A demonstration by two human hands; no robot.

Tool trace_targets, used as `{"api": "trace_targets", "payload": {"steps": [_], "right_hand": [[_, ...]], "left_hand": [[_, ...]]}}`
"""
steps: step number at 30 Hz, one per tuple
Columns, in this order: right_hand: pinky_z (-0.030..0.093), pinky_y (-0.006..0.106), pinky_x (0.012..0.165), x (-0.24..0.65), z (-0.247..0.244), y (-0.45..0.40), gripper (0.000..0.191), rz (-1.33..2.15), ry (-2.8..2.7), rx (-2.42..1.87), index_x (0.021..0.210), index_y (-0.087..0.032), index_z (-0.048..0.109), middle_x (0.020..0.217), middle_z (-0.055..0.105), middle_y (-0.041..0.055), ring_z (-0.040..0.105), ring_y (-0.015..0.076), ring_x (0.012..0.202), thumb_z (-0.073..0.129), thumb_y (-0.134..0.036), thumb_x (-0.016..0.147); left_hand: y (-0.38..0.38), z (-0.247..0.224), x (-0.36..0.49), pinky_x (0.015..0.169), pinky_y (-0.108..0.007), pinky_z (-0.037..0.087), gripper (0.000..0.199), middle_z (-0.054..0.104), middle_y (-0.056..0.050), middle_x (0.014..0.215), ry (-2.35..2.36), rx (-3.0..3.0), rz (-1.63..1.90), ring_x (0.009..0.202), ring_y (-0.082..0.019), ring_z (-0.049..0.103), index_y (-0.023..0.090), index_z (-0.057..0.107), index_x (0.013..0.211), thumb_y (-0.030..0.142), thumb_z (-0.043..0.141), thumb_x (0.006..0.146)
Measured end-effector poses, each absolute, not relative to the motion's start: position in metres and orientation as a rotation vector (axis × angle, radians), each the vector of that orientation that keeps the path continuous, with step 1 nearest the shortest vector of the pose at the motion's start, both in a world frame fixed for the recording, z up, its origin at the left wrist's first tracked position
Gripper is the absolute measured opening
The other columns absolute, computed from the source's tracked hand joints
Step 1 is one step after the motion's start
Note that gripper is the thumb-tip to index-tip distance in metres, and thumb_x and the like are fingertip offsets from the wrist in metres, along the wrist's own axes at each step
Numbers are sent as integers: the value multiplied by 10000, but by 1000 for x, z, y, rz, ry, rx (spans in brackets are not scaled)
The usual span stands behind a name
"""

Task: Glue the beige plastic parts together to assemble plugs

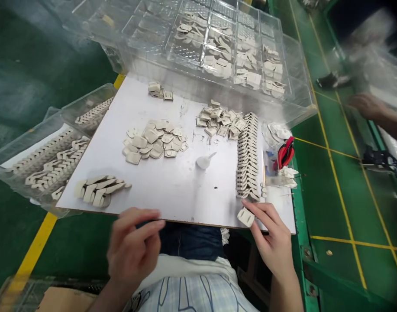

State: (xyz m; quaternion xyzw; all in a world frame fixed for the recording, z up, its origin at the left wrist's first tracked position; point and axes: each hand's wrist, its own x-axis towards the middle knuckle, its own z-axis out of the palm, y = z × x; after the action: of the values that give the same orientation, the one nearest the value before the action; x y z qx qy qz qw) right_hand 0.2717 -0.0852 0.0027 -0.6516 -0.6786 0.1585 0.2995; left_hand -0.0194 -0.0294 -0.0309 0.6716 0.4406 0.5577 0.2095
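My right hand (271, 236) pinches a small cream plastic piece (246, 217) with two slots, at the front right edge of the white board (172, 190). My left hand (135, 242) hovers at the front edge with its fingers apart, holding nothing. Just above my right hand stands a long stacked row of cream parts (247, 156). A loose pile of slotted pieces (217, 119) touches the row's upper left side. Flat rounded pieces (156, 141) lie heaped at centre left. Several curved, joined parts (101, 190) rest at the front left. A small white nozzle bottle (204, 162) lies mid-board.
A clear compartment tray (185, 65) with cream pieces spans the back. Clear bins (60, 115) with rows of parts stand at the left. Red-handled pliers (284, 154) and plastic bags lie right of the board. Another person's hand (367, 106) shows at the far right.
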Motion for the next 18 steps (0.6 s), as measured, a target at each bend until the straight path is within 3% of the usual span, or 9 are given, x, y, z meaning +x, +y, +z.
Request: {"api": "trace_targets", "payload": {"steps": [2, 4, 6, 9, 12, 16, 18], "right_hand": [[561, 359, 780, 256, 10, -74, 406, 551, -1776, -1543, 1285, -262, 664, 1013, 687, 65, 660, 209, 932, 545, -62, 952], [562, 376, 793, 238, 16, -61, 376, 645, -1743, -1335, 1190, -241, 666, 995, 723, 55, 668, 213, 918, 587, -13, 901], [571, 390, 793, 220, 19, -48, 370, 667, -1723, -1147, 1119, -223, 655, 1024, 739, 64, 672, 221, 937, 604, 28, 852], [581, 379, 760, 200, 20, -32, 382, 556, -1788, -995, 1065, -201, 663, 1019, 705, 77, 654, 224, 959, 576, 65, 804], [577, 355, 771, 188, 17, -26, 399, 383, -1854, -1020, 1026, -216, 672, 1001, 635, 61, 619, 211, 981, 554, 82, 789], [570, 403, 863, 184, 8, -22, 432, 422, -1876, -1113, 1205, -223, 613, 1152, 587, 100, 595, 236, 1089, 537, 3, 846], [555, 399, 812, 186, 0, -13, 387, 472, -1662, -1215, 1230, -237, 570, 1067, 577, 76, 607, 224, 990, 548, -65, 883]], "left_hand": [[-29, -19, -6, 717, -306, 572, 258, 735, -36, 924, 989, 1817, 1355, 804, -172, 685, 228, 728, 1090, 70, 623, 915], [-26, -8, 9, 685, -278, 552, 209, 748, -58, 862, 897, 1522, 1069, 762, -171, 690, 203, 741, 1085, 204, 546, 1010], [-22, -2, 21, 735, -293, 542, 389, 745, -75, 864, 821, 1164, 816, 809, -191, 690, 192, 771, 1058, 440, 472, 1048], [-18, -1, 30, 820, -334, 520, 597, 731, -84, 854, 684, 698, 655, 899, -236, 670, 171, 800, 974, 687, 501, 949], [-18, -3, 30, 804, -327, 512, 544, 720, -71, 819, 606, 358, 687, 869, -232, 663, 162, 792, 924, 688, 683, 837], [-14, -7, 23, 758, -250, 510, 411, 730, -42, 870, 625, 138, 826, 824, -161, 661, 187, 790, 982, 548, 822, 789], [-10, -11, 18, 808, -246, 526, 410, 750, -39, 918, 680, 73, 867, 876, -162, 685, 190, 796, 998, 520, 857, 763]]}}
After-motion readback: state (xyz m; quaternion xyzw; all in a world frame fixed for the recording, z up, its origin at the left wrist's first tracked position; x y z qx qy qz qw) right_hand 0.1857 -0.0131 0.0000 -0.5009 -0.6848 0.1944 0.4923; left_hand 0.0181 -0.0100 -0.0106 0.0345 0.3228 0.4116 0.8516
